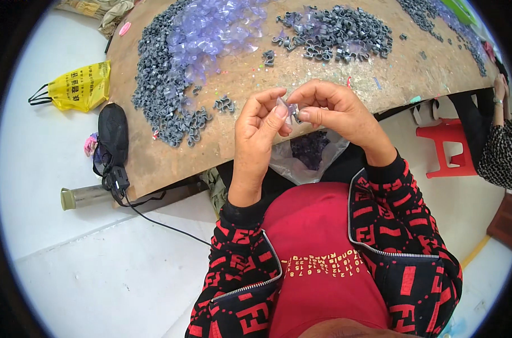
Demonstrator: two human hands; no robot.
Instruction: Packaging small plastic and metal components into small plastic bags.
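Dark lettering runs across a yellow bag with black handles [81, 87] at nine o'clock from the hands; yellow print, letters and numerals, covers the red cloth shirt [318, 236] at six, and red letter shapes repeat over the black jacket [408, 236].

Two bare hands meet just above the near edge of a brown wooden bench [171, 169]. The left hand [260, 124] has a narrow grip, thumb against fingers, holding one small clear plastic piece [288, 108]. The right hand [338, 110] also pinches narrowly at that piece's right side; what its grip holds seems to be one small grey part [298, 120], though the fingers cover most of it.

Three heaps of grey curved plastic clips lie on the bench: one long heap [160, 107] at ten o'clock, one [346, 34] at one, and one farther off [425, 17] at two. A mound of translucent lilac plastic pieces [216, 34] sits at eleven, touching the first heap. Two little clip clusters lie apart: one [268, 57] near eleven, one [224, 104] at nine.

Brown wood shows between the heaps and the bench's curved near edge, widest toward three. Below that edge, near six, one clear plastic bag [336, 147] contains dark purple pieces. One red plastic stool [448, 146] stands at four.
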